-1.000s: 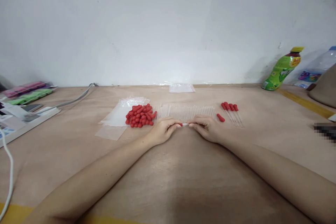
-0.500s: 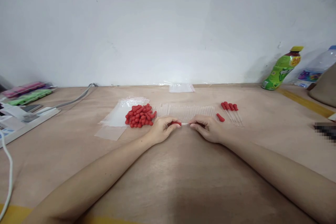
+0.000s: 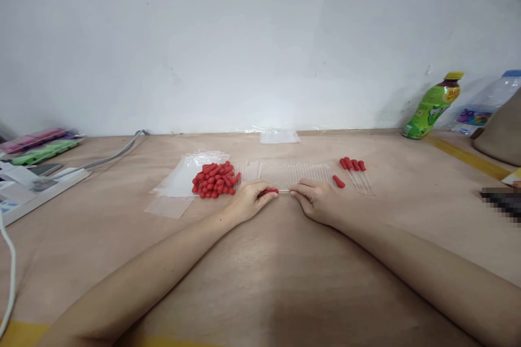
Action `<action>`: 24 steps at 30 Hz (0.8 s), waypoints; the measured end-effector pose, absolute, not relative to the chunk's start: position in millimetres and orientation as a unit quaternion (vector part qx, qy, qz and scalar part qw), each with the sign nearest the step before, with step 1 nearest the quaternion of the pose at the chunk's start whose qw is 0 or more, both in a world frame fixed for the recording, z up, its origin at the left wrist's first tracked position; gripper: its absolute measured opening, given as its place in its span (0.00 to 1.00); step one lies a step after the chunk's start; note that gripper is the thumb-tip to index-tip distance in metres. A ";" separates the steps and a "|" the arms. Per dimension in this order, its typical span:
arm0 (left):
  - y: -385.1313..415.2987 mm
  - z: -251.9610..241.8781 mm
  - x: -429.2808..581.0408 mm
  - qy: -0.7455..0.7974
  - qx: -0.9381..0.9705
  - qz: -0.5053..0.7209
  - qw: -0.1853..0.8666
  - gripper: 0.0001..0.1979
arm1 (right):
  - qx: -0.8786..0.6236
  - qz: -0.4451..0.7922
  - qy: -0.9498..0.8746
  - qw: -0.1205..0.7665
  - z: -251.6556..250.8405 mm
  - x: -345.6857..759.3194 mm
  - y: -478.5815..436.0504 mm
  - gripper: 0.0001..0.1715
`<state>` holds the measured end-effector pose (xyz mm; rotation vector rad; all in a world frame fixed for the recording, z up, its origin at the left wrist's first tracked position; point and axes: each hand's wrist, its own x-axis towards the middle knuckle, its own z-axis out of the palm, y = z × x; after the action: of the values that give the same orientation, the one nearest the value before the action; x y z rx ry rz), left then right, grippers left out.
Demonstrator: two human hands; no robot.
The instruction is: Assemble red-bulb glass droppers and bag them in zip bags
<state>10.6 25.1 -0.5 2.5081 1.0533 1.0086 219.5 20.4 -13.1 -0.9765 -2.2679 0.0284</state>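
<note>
Counter [image 3: 260, 287]: one, carrying all items; places given from the row of clear tubes.
Row of clear tubes [image 3: 299, 173]: one, laid side by side, lengths pointing away from the person.
Bags [image 3: 175, 176]: stack, clear, left of the row.
Right hand [image 3: 315, 200]: one, at the row's near edge, toward its right; pinching the held tube.
Left hand [image 3: 252, 199]: one, at the row's near edge, toward its left; closed around the held cap.
Pile of red caps [image 3: 215, 180]: just left of the row.
Capped tubes [image 3: 353, 165]: four, right of the row.
Held tube [image 3: 284, 191]: one, along the row's near side, long axis running left to right, in line with the held cap and meeting its mouth; depth inside cannot be told.
Loose cap [image 3: 338, 181]: one, just beside the row's right end, nearer the right hand.
Held cap [image 3: 271, 191]: one, near side of the row, mouth facing right.
</note>
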 end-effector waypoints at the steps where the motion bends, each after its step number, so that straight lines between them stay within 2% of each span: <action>1: 25.4 -0.5 10.9 0.364 0.854 0.353 0.116 0.07 | -0.375 0.011 -0.865 0.332 -13.2 219.6 20.2 0.13; 7: 27.0 0.6 11.0 0.358 0.847 0.373 0.121 0.09 | -0.349 0.046 -0.858 0.375 -8.7 226.2 21.5 0.09; 14: 24.7 0.7 11.0 0.352 0.854 0.362 0.126 0.07 | -0.332 0.058 -0.868 0.364 -4.9 227.0 17.8 0.08; 24: 18.1 2.3 12.2 0.348 0.847 0.377 0.140 0.08 | -0.297 0.054 -0.872 0.385 -12.6 226.2 19.4 0.12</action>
<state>12.2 18.1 2.3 2.4473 1.0055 1.0878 226.2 19.4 -12.6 -0.7553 -2.2218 0.1367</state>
